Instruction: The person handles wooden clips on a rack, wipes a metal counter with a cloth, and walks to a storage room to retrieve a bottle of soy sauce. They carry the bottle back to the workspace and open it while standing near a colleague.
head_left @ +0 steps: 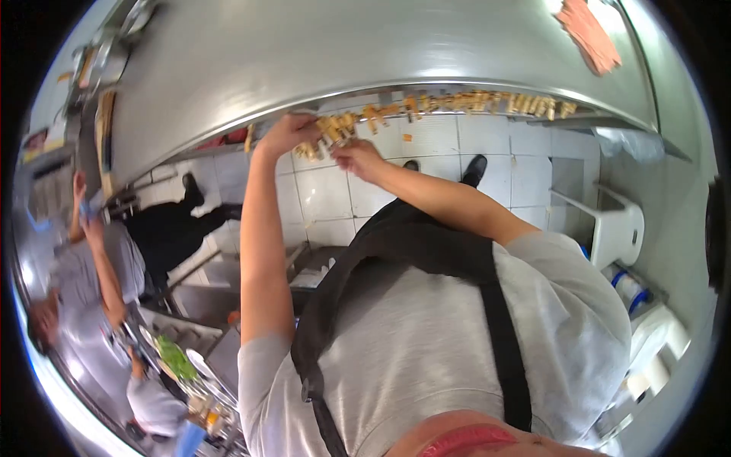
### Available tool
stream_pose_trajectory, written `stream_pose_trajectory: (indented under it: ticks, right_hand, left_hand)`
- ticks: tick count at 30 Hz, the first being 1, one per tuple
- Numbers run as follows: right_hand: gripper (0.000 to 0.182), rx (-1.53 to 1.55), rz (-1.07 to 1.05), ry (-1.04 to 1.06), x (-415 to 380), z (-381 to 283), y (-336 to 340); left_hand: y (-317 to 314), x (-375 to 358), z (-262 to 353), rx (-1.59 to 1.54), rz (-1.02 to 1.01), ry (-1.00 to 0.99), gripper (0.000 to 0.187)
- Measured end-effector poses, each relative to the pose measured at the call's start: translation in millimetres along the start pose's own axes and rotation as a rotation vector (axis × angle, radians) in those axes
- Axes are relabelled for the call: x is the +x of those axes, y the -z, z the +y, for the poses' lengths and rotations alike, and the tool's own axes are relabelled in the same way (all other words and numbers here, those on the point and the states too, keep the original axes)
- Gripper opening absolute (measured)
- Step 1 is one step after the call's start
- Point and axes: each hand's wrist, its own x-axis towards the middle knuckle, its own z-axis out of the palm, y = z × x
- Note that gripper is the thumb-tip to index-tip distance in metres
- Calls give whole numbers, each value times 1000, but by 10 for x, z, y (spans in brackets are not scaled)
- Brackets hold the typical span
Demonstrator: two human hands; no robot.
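Observation:
Small, light-brown wooden pieces that look like clothespins (pixel 476 101) hang in a long row beneath the front edge of a steel counter (pixel 365 46). At the row's left end, my left hand (pixel 288 135) has its fingers curled round a bunch of them. Just right of it and slightly lower, my right hand (pixel 362 159) pinches at the lower ends of the same bunch (pixel 333 129). The fingertips of both hands are small and partly hidden among the clothespins, so the exact grip is hard to see.
A pinkish-orange cloth (pixel 590 34) lies on the counter's far right. Below are white floor tiles (pixel 324 194). To the right stands a white plastic chair (pixel 617 228). Two co-workers (pixel 95 266) in grey shirts are at the left, near a container of green leaves (pixel 175 358).

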Motion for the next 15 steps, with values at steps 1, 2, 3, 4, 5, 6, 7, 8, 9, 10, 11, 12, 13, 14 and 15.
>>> stream_pose_trajectory:
  ticks: [1, 2, 3, 4, 5, 6, 7, 8, 9, 10, 11, 12, 13, 14, 15]
  right_hand:
    - [12, -54, -13, 43, 72, 96, 69]
    - [18, -225, -49, 49, 65, 89, 95]
    - [26, -342, -9, -1, 46, 46, 83]
    - [27, -504, -58, -84, 9, -65, 115]
    - [28, -707, -64, -130, -5, -171, 172]
    - [25, -817, -50, -155, -45, -278, 314]
    - [26, -889, -30, -159, -65, -389, 515]
    - [27, -963, -15, -162, -126, -529, 712]
    - [25, -936, 57, -155, -258, -706, 902]
    - [24, -910, 123, -148, -407, -885, 1081]
    - [23, -820, 161, -75, -504, -1008, 1377]
    - [22, -735, 193, -3, -606, -1133, 1672]
    - [22, -637, 278, 50, -886, -1350, 1803]
    - [23, -533, 357, 101, -1188, -1534, 1919]
    - [21, -460, 427, 166, -1389, -1664, 2123]
  left_hand:
    - [22, 34, 10, -59, -14, -26, 31]
    - [59, 24, 133, 156, -79, 26, 32]
    - [3, 15, 123, 67, -60, -43, 31]
    - [-24, 116, -86, 116, 0, -61, 32]
    - [-45, 111, 45, 170, 75, -37, 34]
    - [-63, 200, -64, 246, 150, -84, 36]
    - [-104, 227, 54, 390, 248, -47, 37]
    - [-143, 305, 69, 582, 292, 21, 37]
    - [-204, 434, 0, 770, 350, 96, 36]
    - [-232, 549, -20, 789, 342, 47, 36]
    - [-273, 658, -3, 802, 347, -69, 36]
    - [-323, 833, -3, 809, 354, -183, 38]
    - [-440, 1232, -212, 575, 514, -333, 39]
    - [-559, 1615, -397, 334, 647, -529, 41]
    - [-676, 1985, -573, 146, 747, -735, 42]
